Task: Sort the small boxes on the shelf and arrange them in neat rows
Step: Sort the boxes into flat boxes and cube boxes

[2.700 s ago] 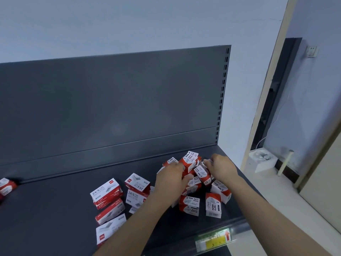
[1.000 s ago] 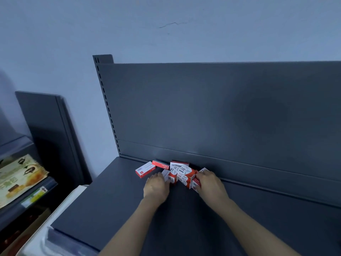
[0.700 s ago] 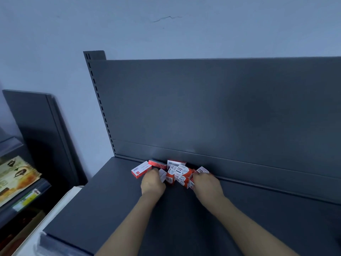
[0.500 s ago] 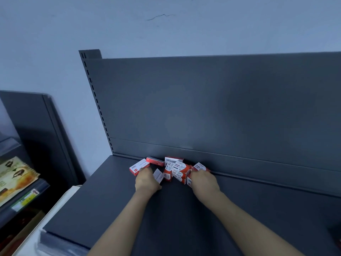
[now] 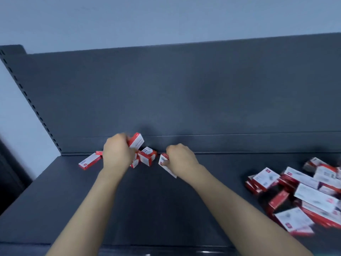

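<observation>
Boxes (image 5: 147, 157), red and white, are sitting clustered against the back panel (image 5: 184, 89) at 12 o'clock on the shelf (image 5: 147, 209). The left hand (image 5: 117, 154) is curling round a lifted box (image 5: 137, 142). The right hand (image 5: 180, 158) is pinching a tilted box (image 5: 163, 160) at the cluster's 3 o'clock side. Half a second ago both hands were lying low on the cluster. A loose pile (image 5: 304, 193) is now showing at 3 o'clock.

Nothing legible, all blurred: raised box (image 5: 137, 142) in left hand (image 5: 118, 154) has faint grey lines on its white face; small box (image 5: 147, 157) by the back panel (image 5: 184, 89), dark lettering on top; heap of boxes (image 5: 304, 196) at right, red marks.
</observation>
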A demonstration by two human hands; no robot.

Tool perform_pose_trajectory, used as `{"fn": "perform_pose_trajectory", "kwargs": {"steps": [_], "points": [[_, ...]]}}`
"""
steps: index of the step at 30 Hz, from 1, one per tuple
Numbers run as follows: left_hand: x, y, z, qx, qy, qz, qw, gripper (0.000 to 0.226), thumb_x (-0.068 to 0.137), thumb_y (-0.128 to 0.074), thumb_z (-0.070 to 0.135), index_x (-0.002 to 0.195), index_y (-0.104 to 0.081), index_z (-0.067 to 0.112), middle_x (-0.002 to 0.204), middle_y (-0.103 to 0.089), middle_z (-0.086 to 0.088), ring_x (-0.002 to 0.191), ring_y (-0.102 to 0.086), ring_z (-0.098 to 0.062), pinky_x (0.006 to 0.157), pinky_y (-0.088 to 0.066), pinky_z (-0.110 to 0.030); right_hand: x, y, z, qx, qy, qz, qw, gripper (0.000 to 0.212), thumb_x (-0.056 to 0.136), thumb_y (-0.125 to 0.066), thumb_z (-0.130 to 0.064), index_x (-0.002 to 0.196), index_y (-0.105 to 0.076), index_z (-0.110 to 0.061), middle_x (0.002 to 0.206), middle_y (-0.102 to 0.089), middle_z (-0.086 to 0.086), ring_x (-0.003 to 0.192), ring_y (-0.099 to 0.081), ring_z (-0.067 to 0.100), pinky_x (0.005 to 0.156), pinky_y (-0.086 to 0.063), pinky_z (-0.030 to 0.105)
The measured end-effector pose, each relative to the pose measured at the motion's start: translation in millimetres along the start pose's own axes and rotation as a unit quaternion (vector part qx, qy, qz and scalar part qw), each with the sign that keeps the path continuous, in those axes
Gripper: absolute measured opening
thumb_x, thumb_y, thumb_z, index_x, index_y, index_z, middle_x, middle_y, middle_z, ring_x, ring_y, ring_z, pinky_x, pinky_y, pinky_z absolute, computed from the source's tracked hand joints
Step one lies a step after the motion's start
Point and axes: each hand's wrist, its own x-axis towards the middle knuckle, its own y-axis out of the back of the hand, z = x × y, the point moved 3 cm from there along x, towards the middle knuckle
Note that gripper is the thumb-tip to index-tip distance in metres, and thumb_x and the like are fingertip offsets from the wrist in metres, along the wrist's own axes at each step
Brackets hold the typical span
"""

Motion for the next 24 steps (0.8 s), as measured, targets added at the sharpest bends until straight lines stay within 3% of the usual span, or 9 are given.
{"fn": "perform_pose_trajectory", "kwargs": {"steps": [6, 9, 11, 15, 19, 24], "points": [[-56.9, -38.7, 112.6, -0.075, -0.064, -0.042, 0.994, 0.006, 0.077, -0.068, 0.013, 0.082, -0.065, 0.011, 0.078, -0.065, -0.005, 0.078, -0.06, -0.027, 0.064, -0.038, -0.026, -70.8, 60.1, 93.3, 0.022, -0.047, 0.035, 0.998, 0.022, 0.088, -0.06, -0.028, 0.094, -0.056, -0.008, 0.106, -0.061, 0.016, 0.097, -0.058, 0.034, 0.067, -0.035, 0.032], [-89.5, -60.8, 160.0, -0.088, -0.076, -0.071, 0.991, 0.005, 0.077, -0.068, 0.014, 0.079, -0.063, 0.014, 0.082, -0.067, -0.005, 0.079, -0.059, -0.025, 0.063, -0.04, -0.026, -100.6, 80.3, 150.5, 0.011, -0.077, 0.04, 0.996, 0.023, 0.088, -0.059, -0.03, 0.084, -0.048, -0.011, 0.104, -0.062, 0.016, 0.095, -0.058, 0.035, 0.067, -0.036, 0.031], [-108.5, -74.8, 182.8, -0.084, -0.075, -0.087, 0.99, 0.006, 0.077, -0.068, 0.014, 0.077, -0.062, 0.015, 0.082, -0.067, -0.004, 0.079, -0.06, -0.025, 0.064, -0.043, -0.027, -117.7, 89.3, 185.5, 0.0, -0.095, 0.041, 0.995, 0.025, 0.088, -0.06, -0.032, 0.089, -0.053, -0.008, 0.102, -0.063, 0.015, 0.094, -0.058, 0.034, 0.067, -0.036, 0.031], [-139.9, -97.1, 214.4, -0.06, -0.091, -0.127, 0.986, 0.01, 0.076, -0.07, 0.016, 0.075, -0.06, 0.018, 0.081, -0.067, -0.003, 0.08, -0.061, -0.024, 0.065, -0.046, -0.027, -142.6, 95.1, 237.7, -0.017, -0.122, 0.026, 0.992, 0.027, 0.087, -0.061, -0.032, 0.099, -0.058, -0.008, 0.099, -0.064, 0.011, 0.091, -0.06, 0.029, 0.069, -0.041, 0.032], [-160.0, -108.7, 227.1, -0.015, -0.097, -0.162, 0.982, 0.008, 0.075, -0.069, 0.014, 0.081, -0.065, 0.012, 0.082, -0.067, -0.005, 0.08, -0.062, -0.025, 0.064, -0.047, -0.028, -154.6, 87.7, 259.0, -0.002, -0.131, -0.001, 0.991, 0.024, 0.087, -0.061, -0.034, 0.087, -0.054, -0.011, 0.085, -0.059, 0.006, 0.081, -0.058, 0.024, 0.071, -0.047, 0.033], [-174.0, -116.2, 221.6, 0.059, -0.079, -0.192, 0.976, 0.013, 0.079, -0.062, 0.02, 0.075, -0.057, 0.008, 0.076, -0.06, -0.009, 0.07, -0.054, -0.025, 0.059, -0.041, -0.027, -159.8, 71.3, 261.2, 0.002, -0.126, -0.003, 0.992, 0.024, 0.088, -0.06, -0.032, 0.094, -0.057, -0.009, 0.098, -0.063, 0.01, 0.086, -0.059, 0.025, 0.072, -0.046, 0.033]]}}
